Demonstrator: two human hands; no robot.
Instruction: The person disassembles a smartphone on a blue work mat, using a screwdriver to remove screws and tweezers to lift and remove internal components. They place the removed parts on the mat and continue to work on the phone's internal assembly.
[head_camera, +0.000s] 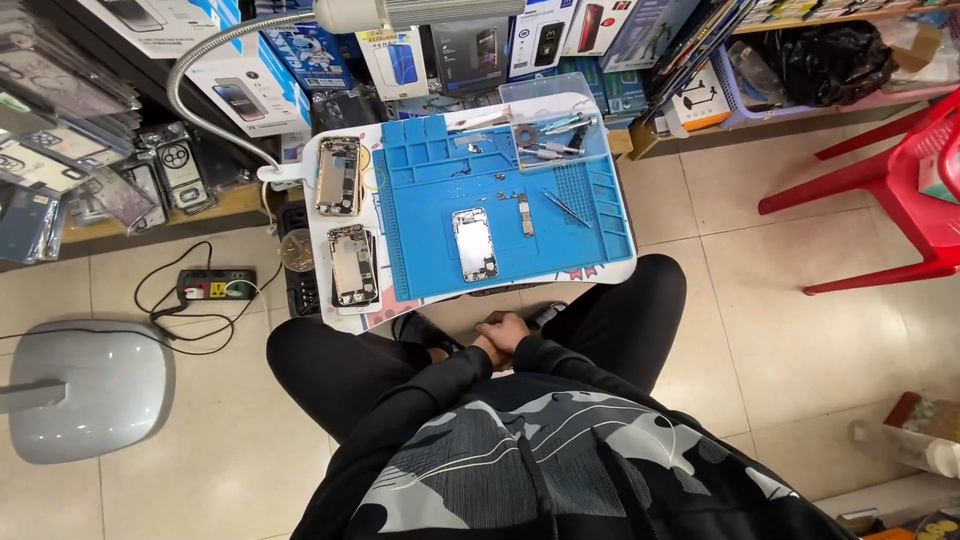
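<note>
Both hands (497, 338) clasp together below the blue mat (505, 200), each grip's hold hidden, fingers half covered

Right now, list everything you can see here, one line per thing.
repair mat: one, blue, on the small white table
phone on the mat: one, silver, lying flat at the mat's middle
opened phone housings: two, metallic, on the table left of the mat, one behind the other
tweezers: one, metal, on the mat's right part
clear tray: one, at the mat's far right corner, small tools in it
lamp base: one, grey, on the floor at left
power strip: one, black, on the floor left of the table
plastic chair: one, red, at right
boxes on shelves: many, mostly white and blue, behind the table
hands: two, clasped together between the knees, holding nothing
</note>
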